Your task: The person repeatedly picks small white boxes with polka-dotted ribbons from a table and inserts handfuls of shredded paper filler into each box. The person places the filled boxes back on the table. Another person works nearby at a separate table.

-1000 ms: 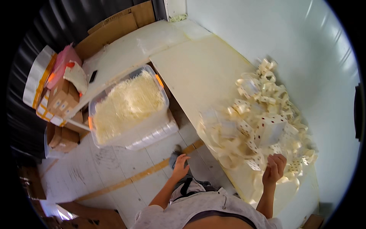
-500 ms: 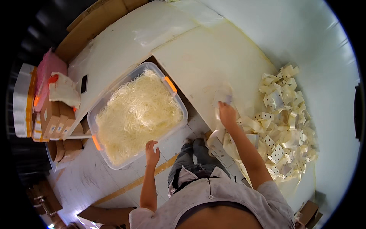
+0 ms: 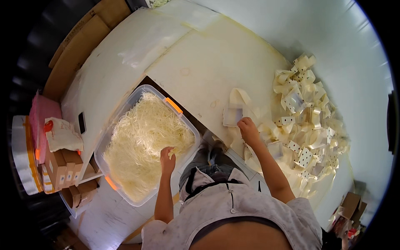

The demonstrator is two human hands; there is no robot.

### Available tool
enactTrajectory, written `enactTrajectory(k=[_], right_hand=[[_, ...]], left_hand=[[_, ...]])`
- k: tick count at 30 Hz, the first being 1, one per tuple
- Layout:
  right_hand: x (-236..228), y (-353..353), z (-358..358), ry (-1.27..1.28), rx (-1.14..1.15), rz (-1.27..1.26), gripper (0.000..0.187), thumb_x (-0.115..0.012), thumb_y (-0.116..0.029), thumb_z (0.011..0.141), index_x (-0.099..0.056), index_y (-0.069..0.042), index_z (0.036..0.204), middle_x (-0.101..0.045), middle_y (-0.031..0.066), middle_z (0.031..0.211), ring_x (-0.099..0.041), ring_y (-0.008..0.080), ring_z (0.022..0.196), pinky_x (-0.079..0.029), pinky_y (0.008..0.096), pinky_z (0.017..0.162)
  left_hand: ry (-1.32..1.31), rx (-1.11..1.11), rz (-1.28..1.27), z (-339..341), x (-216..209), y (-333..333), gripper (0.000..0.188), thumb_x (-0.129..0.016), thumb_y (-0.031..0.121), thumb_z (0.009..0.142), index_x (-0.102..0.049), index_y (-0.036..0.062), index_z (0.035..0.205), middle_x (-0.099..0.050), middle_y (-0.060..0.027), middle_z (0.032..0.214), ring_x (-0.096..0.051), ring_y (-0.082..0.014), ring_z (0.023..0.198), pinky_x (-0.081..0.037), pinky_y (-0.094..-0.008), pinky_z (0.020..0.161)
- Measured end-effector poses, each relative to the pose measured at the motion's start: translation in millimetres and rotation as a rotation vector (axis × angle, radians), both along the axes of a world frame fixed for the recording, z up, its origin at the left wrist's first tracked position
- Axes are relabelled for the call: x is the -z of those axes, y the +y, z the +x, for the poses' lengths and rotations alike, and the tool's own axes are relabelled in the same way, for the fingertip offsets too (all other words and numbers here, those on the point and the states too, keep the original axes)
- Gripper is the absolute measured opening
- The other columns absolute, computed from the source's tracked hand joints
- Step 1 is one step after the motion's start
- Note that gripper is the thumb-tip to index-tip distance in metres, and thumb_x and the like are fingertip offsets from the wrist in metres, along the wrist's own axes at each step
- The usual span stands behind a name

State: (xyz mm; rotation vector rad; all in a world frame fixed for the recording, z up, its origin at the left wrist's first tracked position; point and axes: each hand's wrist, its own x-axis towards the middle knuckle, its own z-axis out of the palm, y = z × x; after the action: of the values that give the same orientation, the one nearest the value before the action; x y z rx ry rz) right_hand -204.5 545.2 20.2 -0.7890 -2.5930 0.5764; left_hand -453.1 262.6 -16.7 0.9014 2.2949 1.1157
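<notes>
With the fingers of my right hand (image 3: 248,130) I grip the near right edge of a small pale open-topped box (image 3: 230,117) on the white table. A loop of cream ribbon (image 3: 239,96) lies against the far side of this box. My left hand (image 3: 168,163) hovers at the near right part of a clear plastic bin (image 3: 99,146), its fingers slightly bent and apart with nothing visible in them. Pale yellow shredded filler (image 3: 146,141) heaps up in the bin, just beyond my left fingertips.
A pile of white dotted boxes with cream ribbons (image 3: 308,133) covers the table's right side. On the left are a phone (image 3: 82,123), a white cloth bag (image 3: 63,135) and brown cartons (image 3: 62,166). Cardboard sheets (image 3: 79,46) lean at the far left. The bin has orange clips (image 3: 173,105).
The view has shifted. My left hand has moved forward to the filler. The box in my right hand now shows more clearly, with its ribbon looped beyond it.
</notes>
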Motion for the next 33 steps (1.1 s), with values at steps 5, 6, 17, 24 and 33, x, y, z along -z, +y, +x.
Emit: enactTrajectory(k=[5,6,17,24,33], right_hand=[[-15,-18,-2,0.008,0.036,0.087,0.011,-0.053,0.000,0.066,-0.057,-0.003,0.076,-0.048,0.0157,0.110,-0.044,0.0348,0.104,-0.040,0.0379,0.084],[-22,-22,-2,-0.013,0.094,0.128,0.011,-0.053,0.001,0.066,-0.057,-0.003,0.076,-0.046,0.0165,0.113,-0.043,0.0354,0.106,-0.039,0.0385,0.086],[-28,-4,1,0.084,0.537,-0.028,0.024,-0.051,0.010,0.066,-0.055,-0.003,0.087,-0.039,0.0183,0.118,-0.048,0.0320,0.098,-0.043,0.0368,0.078],[-64,-46,23,0.062,0.462,-0.046,0.019,-0.052,0.007,0.070,-0.056,-0.003,0.086,-0.042,0.0153,0.115,-0.052,0.0259,0.087,-0.043,0.0335,0.075],[-70,-108,-34,0.161,0.251,-0.119,0.021,-0.049,0.013,0.065,-0.055,-0.002,0.079,-0.050,0.0139,0.102,-0.054,0.0200,0.074,-0.044,0.0262,0.063]], left_hand=[[0.228,0.148,-0.093,-60,47,0,0.041,-0.061,0.007,0.066,-0.049,0.0094,0.105,-0.046,-0.0148,0.107,-0.041,-0.0308,0.104,-0.034,-0.0417,0.088],[0.250,0.161,-0.138,-68,61,-7,0.047,-0.063,0.010,0.066,-0.047,0.0111,0.110,-0.044,-0.0158,0.111,-0.039,-0.0321,0.107,-0.032,-0.0438,0.089],[-0.016,0.004,-0.697,-102,133,-8,0.104,-0.076,0.034,0.053,-0.013,0.0226,0.134,-0.009,-0.0228,0.137,-0.027,-0.0443,0.118,-0.031,-0.0487,0.093],[-0.033,0.475,-0.877,-80,215,-20,0.073,-0.072,0.036,0.056,-0.046,0.0025,0.116,-0.051,-0.0200,0.112,-0.045,-0.0284,0.110,-0.035,-0.0398,0.092],[-0.029,-0.143,-0.166,-41,114,-57,0.046,-0.064,0.011,0.066,-0.046,-0.0038,0.106,-0.056,-0.0238,0.085,-0.056,-0.0364,0.081,-0.045,-0.0381,0.067]])
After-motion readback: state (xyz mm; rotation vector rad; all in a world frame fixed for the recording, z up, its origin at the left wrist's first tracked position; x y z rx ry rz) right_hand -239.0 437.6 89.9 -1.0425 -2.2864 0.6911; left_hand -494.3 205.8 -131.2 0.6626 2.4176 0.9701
